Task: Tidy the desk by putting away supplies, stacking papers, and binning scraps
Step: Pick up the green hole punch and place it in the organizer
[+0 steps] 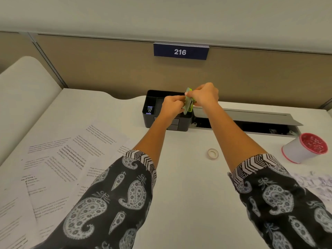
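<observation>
Both my hands are stretched out over a black desk organizer [150,121] at the back of the desk. My right hand [204,95] and my left hand [172,105] together grip a green stapler [189,103], held upright over the organizer's right compartment. A small purple-and-black item [149,110] sits in the organizer's left compartment. Printed papers [59,159] lie scattered across the left of the desk. A roll of clear tape [213,153] lies between my forearms. Crumpled paper scraps [314,184] lie at the right edge.
A white cup with a red rim [303,148], holding small pieces, stands at the right. An open cable tray with a grey lid [251,115] runs along the back right. A beige partition with a "216" sign [180,51] rises behind the desk.
</observation>
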Demonstrator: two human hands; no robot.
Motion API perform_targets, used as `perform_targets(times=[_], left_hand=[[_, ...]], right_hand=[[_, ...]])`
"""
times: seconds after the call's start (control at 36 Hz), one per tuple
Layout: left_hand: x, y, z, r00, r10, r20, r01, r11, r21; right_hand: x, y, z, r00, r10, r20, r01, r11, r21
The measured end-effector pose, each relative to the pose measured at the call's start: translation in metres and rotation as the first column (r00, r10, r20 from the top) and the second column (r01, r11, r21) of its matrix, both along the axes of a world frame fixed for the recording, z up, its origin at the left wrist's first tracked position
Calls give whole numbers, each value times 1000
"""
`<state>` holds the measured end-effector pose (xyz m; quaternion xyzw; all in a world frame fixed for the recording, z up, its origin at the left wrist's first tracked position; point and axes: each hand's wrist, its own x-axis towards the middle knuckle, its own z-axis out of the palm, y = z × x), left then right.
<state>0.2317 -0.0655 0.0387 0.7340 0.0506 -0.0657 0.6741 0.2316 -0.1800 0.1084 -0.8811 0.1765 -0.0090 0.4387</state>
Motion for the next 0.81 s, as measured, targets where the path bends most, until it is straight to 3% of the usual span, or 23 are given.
perform_targets(times=[0.33, 0.81], left_hand=[[13, 3, -5, 996, 23, -82, -23, 1000, 2], [20, -5, -23, 952, 197, -233, -215, 975, -58]], right_hand=[[4, 12, -35, 999, -34, -41, 32, 999, -28], [-2, 16, -63, 1000, 1, -6, -2, 988, -157]])
